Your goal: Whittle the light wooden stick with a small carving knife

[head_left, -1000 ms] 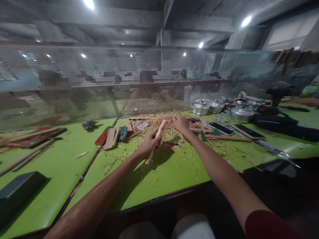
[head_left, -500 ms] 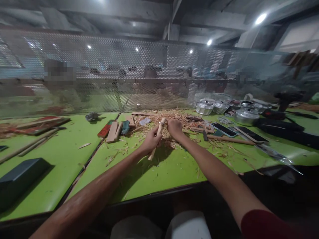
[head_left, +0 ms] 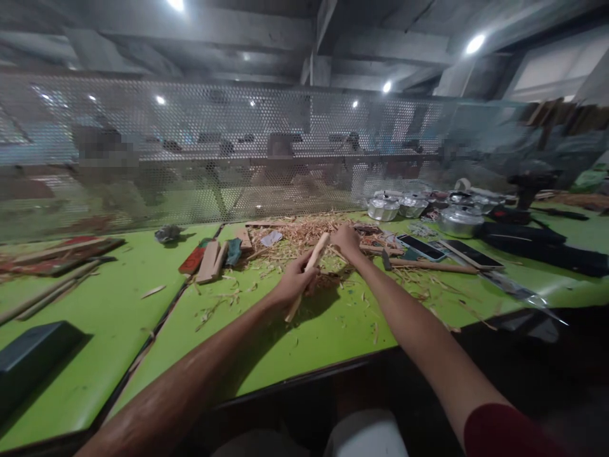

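My left hand [head_left: 295, 282] is wrapped round a pale wooden stick [head_left: 318, 249], holding it tilted with its top end pointing away from me over the green table [head_left: 323, 330]. My right hand [head_left: 346, 241] is closed just beyond the stick's top end, above a heap of wood shavings [head_left: 304, 236]; what it grips is hidden by the fingers. Both forearms stretch out from the bottom of the view.
Wooden blocks [head_left: 209, 260] and a red piece lie left of the shavings. Two phones [head_left: 421, 247], a hammer [head_left: 419, 261] and metal pots [head_left: 459, 219] sit to the right. A dark box [head_left: 33, 355] rests at near left. Perforated mesh screen [head_left: 190, 152] walls the table's far side.
My right hand drew back towards the stick's top half a second ago, then pushed away past its end again. The stick leans a little more to the right.
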Action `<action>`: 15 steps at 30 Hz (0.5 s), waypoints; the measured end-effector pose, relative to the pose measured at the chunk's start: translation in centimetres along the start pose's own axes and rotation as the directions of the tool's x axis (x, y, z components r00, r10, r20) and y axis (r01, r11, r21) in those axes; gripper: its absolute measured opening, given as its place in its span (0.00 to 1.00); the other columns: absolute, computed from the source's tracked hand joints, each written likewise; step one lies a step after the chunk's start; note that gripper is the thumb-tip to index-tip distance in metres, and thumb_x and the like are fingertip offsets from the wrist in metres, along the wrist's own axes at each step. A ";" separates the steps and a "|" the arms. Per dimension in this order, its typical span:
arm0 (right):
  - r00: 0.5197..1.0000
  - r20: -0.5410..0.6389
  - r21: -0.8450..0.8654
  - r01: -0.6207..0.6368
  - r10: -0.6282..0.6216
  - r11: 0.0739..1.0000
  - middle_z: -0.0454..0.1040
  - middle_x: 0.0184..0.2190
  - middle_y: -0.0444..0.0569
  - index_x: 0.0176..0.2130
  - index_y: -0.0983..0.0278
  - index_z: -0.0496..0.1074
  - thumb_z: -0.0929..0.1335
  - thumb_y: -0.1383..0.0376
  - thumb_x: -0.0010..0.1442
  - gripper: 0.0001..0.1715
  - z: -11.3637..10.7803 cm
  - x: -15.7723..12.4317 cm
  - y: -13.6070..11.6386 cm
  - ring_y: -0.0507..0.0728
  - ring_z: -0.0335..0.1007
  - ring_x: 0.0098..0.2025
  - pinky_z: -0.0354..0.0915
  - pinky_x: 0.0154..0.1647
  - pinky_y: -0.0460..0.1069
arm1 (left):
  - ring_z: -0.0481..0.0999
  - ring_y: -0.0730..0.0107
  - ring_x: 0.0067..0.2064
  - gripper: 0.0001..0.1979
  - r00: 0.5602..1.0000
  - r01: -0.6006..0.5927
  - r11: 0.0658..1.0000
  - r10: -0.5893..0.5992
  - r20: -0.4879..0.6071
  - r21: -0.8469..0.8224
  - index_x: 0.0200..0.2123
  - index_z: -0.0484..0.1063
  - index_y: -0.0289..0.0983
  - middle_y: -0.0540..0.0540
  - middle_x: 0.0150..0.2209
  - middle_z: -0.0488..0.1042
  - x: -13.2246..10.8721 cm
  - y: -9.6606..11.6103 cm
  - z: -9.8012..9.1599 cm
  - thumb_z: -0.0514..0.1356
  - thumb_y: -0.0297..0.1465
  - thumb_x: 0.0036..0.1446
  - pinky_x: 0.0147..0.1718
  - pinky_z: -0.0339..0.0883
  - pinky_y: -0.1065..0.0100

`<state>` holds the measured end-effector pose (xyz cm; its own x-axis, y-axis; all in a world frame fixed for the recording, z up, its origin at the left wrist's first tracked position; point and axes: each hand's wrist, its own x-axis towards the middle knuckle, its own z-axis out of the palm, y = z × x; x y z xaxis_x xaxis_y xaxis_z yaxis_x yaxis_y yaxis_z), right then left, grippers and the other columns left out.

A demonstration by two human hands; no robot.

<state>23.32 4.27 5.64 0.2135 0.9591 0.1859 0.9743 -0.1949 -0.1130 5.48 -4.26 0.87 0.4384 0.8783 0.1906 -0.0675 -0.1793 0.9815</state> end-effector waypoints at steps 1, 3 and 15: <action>1.000 -0.020 0.035 0.014 -0.014 0.999 0.82 0.46 0.65 0.53 0.73 0.81 0.63 0.66 0.70 0.23 0.1 0.0 -0.2 0.59 0.80 0.46 0.66 0.41 0.44 | 0.61 0.78 0.18 0.37 0.999 0.008 1.000 -0.009 -0.052 -0.018 0.69 0.63 0.32 0.58 0.22 0.65 0.3 -0.4 -0.3 0.60 0.31 0.56 0.18 0.59 0.74; 0.993 -0.063 0.093 0.105 -0.100 0.990 0.83 0.46 0.62 0.51 0.70 0.82 0.63 0.64 0.71 0.22 0.5 -0.2 -0.8 0.59 0.80 0.46 0.65 0.41 0.44 | 0.60 0.77 0.17 0.36 0.989 0.021 0.999 -0.026 -0.145 -0.037 0.67 0.64 0.32 0.59 0.21 0.64 0.8 -1.1 -0.9 0.60 0.31 0.54 0.17 0.58 0.74; 0.949 -0.015 -0.011 0.314 -0.315 0.949 0.82 0.46 0.68 0.50 0.74 0.82 0.63 0.71 0.69 0.21 2.3 -2.5 -4.3 0.63 0.80 0.50 0.67 0.48 0.49 | 0.59 0.76 0.15 0.17 0.962 0.014 0.997 -0.033 -0.269 -0.072 0.46 0.71 0.37 0.60 0.16 0.61 1.4 -2.2 -1.2 0.63 0.34 0.52 0.15 0.54 0.74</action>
<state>18.46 3.17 3.37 -0.1027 0.9685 0.2268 0.9927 0.1141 -0.0377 5.16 -2.13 -1.00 0.1828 0.9706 0.1564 -0.1257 -0.1347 0.9829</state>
